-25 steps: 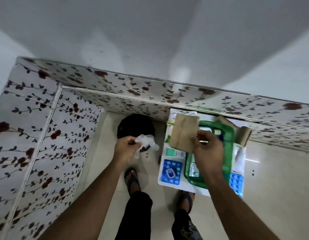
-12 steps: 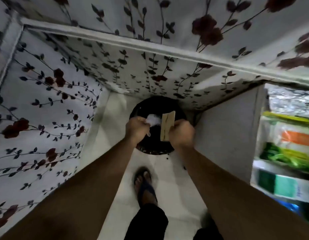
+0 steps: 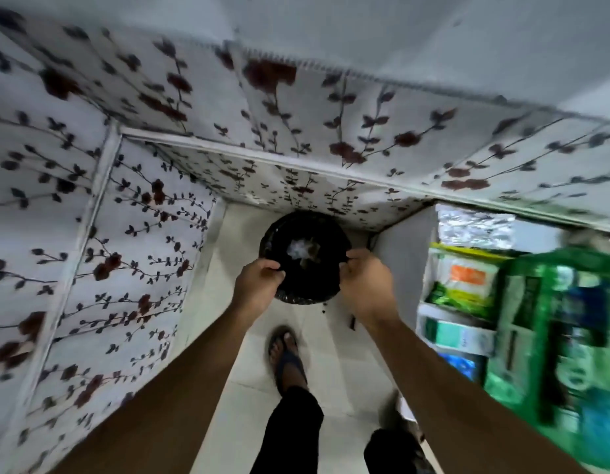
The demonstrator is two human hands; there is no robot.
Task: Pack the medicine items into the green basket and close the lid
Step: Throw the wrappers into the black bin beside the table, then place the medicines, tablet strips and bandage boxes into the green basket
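Observation:
The green basket (image 3: 532, 302) shows blurred at the right edge, on a low white table with medicine items in and around it. Beside it lie a white, orange and green packet (image 3: 467, 278), a teal box (image 3: 457, 333) and a silver foil strip (image 3: 474, 227). Both hands are away from the basket, at a black bin (image 3: 307, 292) on the floor. My left hand (image 3: 259, 283) curls on the bin's near left rim. My right hand (image 3: 365, 285) pinches its right rim. Crumpled white plastic (image 3: 298, 249) and a brown scrap lie inside the bin.
Floral-papered walls (image 3: 125, 268) close in the bin's corner on the left and behind. The white side panel of the table (image 3: 402, 261) stands right of the bin. My sandalled foot (image 3: 286, 357) is on the pale tiled floor below the hands.
The white plastic and the brown card have left my hands and lie in the bin. Both hands now rest on the bin's rim. The view has swung right, showing the basket again.

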